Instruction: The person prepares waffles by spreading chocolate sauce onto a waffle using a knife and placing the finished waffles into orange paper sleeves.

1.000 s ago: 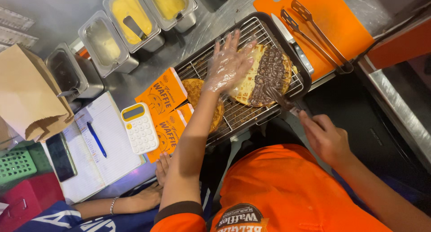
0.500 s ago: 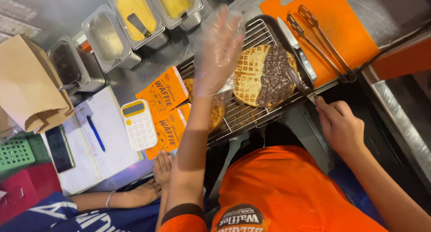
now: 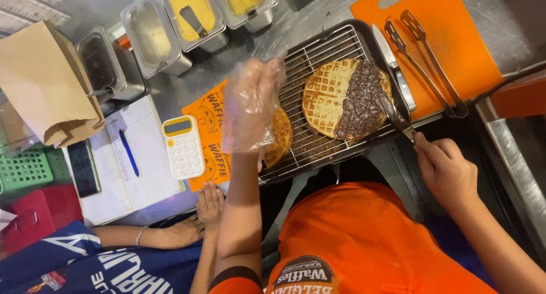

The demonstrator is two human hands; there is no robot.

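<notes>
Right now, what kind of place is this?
Likely a waffle stall counter: a waffle half spread with chocolate on a wire rack, steel topping tubs behind, a calculator beside.

two waffles (image 3: 333, 97) (image 3: 277, 136), four metal tubs (image 3: 151, 32), one calculator (image 3: 183, 147), one knife (image 3: 393, 66), one pair of tongs (image 3: 426, 60), one paper bag (image 3: 45, 83)

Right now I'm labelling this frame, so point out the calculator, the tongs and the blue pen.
calculator (image 3: 183, 147), head view, on its white keypad.
tongs (image 3: 427, 59), head view, midway along the two metal arms, over the orange cutting board.
blue pen (image 3: 129, 152), head view, on the middle of its barrel.
</notes>
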